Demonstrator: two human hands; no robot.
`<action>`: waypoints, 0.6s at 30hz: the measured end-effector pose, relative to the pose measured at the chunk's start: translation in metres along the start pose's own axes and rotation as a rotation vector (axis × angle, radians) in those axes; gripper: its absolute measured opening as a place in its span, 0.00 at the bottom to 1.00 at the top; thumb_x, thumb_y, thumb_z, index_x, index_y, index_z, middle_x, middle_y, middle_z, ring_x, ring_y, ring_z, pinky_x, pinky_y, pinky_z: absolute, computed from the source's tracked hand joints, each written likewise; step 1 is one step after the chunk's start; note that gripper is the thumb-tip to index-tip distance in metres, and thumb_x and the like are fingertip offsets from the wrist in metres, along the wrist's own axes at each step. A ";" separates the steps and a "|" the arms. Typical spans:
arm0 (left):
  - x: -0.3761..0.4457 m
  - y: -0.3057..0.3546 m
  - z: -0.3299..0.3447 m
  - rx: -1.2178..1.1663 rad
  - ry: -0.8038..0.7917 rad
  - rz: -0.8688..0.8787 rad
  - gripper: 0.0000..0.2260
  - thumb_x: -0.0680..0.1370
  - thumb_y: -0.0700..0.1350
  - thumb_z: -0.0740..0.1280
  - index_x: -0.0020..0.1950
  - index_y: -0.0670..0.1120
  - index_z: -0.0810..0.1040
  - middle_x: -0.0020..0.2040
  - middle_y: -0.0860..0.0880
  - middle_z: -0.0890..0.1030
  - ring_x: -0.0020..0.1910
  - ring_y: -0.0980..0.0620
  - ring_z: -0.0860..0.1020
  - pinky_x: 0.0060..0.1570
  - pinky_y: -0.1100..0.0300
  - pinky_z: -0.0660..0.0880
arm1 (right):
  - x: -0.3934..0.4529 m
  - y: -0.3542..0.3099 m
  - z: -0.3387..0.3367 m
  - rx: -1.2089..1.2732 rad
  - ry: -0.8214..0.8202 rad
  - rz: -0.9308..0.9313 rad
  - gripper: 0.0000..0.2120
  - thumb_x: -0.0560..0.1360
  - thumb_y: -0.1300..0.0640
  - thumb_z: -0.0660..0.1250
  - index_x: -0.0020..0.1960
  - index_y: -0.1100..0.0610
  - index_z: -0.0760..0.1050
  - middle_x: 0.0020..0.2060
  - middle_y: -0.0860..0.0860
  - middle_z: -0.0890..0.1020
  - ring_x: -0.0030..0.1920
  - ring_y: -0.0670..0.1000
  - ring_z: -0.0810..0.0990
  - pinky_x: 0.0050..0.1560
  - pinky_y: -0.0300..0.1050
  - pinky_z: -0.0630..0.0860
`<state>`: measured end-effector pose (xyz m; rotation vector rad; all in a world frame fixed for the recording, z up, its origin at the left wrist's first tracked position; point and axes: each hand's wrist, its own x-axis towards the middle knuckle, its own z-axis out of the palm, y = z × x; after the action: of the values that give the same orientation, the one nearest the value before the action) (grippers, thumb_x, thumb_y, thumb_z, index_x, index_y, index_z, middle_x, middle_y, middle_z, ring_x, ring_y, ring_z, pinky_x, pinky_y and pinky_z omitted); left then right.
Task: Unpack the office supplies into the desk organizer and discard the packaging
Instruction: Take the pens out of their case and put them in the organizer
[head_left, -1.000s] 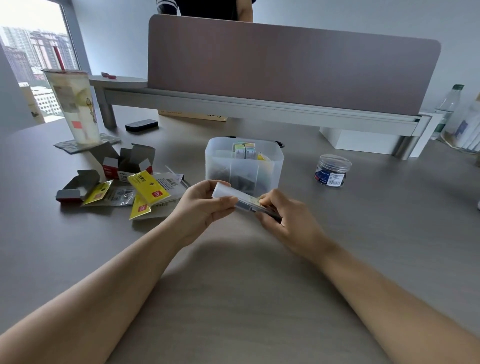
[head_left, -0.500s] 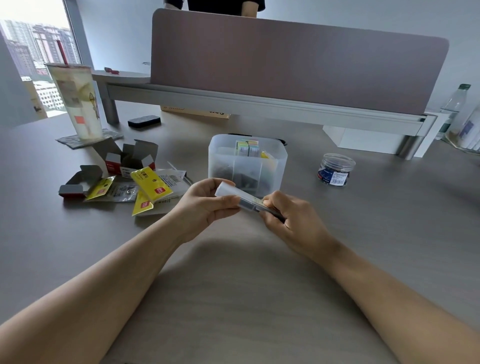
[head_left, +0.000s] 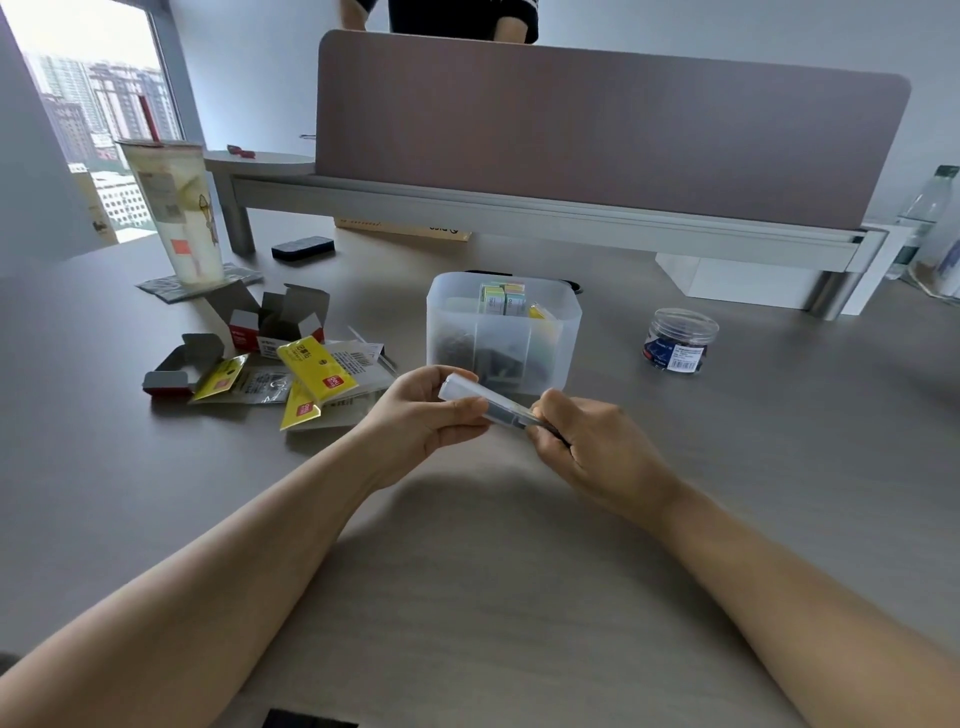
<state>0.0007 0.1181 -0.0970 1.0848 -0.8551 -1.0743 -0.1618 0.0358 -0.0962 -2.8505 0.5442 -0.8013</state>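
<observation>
Translucent plastic makes up the slim case (head_left: 485, 404) held just above the desk (head_left: 493, 597) by both hands; the left hand (head_left: 423, 415) grips its capped end with fingers and thumb curled round it, while the right hand (head_left: 587, 441) pinches the other end, where a dark part shows (what it is cannot be told); just behind them stands the frosted desk organizer (head_left: 503, 330), with small coloured boxes (head_left: 503, 299) in a rear compartment; to its left lies a heap of opened packaging (head_left: 291, 371), yellow cards and grey cartons; a clear jar (head_left: 679, 340) sits to the organizer's right; a tall drink cup (head_left: 174, 213) stands far left.
</observation>
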 end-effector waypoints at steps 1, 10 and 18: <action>-0.001 0.000 0.000 0.021 -0.018 0.000 0.09 0.72 0.30 0.61 0.47 0.41 0.73 0.45 0.43 0.76 0.44 0.49 0.77 0.40 0.63 0.79 | 0.000 0.001 -0.002 0.031 -0.010 0.028 0.09 0.76 0.55 0.54 0.39 0.58 0.62 0.31 0.57 0.75 0.30 0.55 0.69 0.32 0.45 0.62; 0.002 -0.001 -0.002 -0.088 -0.017 -0.062 0.11 0.72 0.29 0.60 0.48 0.44 0.73 0.47 0.43 0.76 0.44 0.47 0.79 0.42 0.58 0.80 | 0.004 0.009 -0.004 0.252 -0.033 0.188 0.08 0.76 0.51 0.59 0.44 0.55 0.71 0.36 0.49 0.79 0.35 0.46 0.75 0.34 0.37 0.66; 0.003 -0.001 -0.006 -0.056 -0.115 -0.072 0.21 0.71 0.25 0.58 0.52 0.49 0.71 0.47 0.43 0.76 0.47 0.46 0.77 0.43 0.59 0.79 | 0.008 0.028 0.000 0.549 0.061 0.467 0.09 0.71 0.51 0.67 0.34 0.52 0.72 0.30 0.49 0.77 0.29 0.43 0.74 0.33 0.34 0.69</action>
<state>0.0068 0.1162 -0.0992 1.0211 -0.8773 -1.2229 -0.1646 0.0071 -0.0984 -2.0954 0.8089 -0.7956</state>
